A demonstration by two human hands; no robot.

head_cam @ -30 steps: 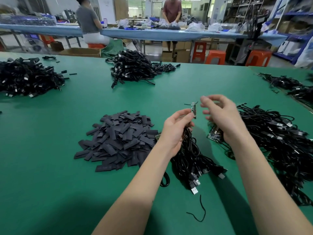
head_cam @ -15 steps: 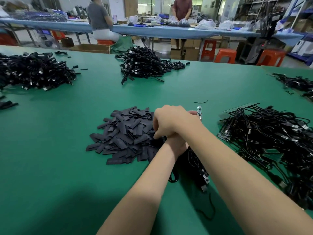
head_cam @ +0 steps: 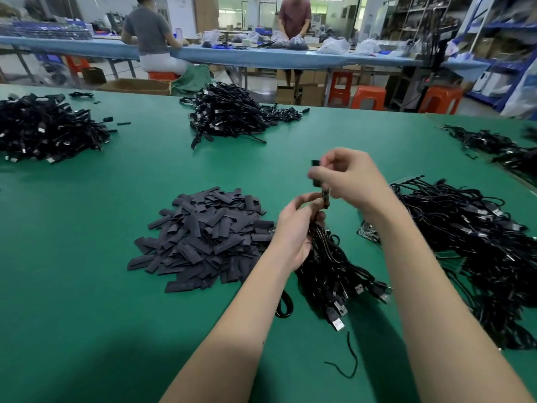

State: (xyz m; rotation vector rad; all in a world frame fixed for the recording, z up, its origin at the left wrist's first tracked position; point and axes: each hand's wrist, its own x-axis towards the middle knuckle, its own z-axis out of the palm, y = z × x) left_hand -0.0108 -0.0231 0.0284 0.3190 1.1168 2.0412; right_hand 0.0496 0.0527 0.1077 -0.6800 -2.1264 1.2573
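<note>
My left hand (head_cam: 293,231) grips a bundle of black USB cables (head_cam: 331,274) that trails down onto the green table, and pinches a small circuit board (head_cam: 325,198) at the top of one cable. Just above it, my right hand (head_cam: 351,178) pinches a flat black sleeve (head_cam: 316,173) over the board's upper end. The sleeve is blurred. A heap of the same flat black sleeves (head_cam: 203,237) lies on the table left of my left hand.
A large tangle of black cables (head_cam: 476,242) lies at the right, more cable heaps at the far middle (head_cam: 229,112), far left (head_cam: 46,126) and far right (head_cam: 494,144). A loose black wire (head_cam: 348,362) lies near me. Two people work at a blue bench (head_cam: 261,56) beyond.
My right hand reached left across my left hand to the sleeve heap, then came back up with a black sleeve and now holds it over the board.
</note>
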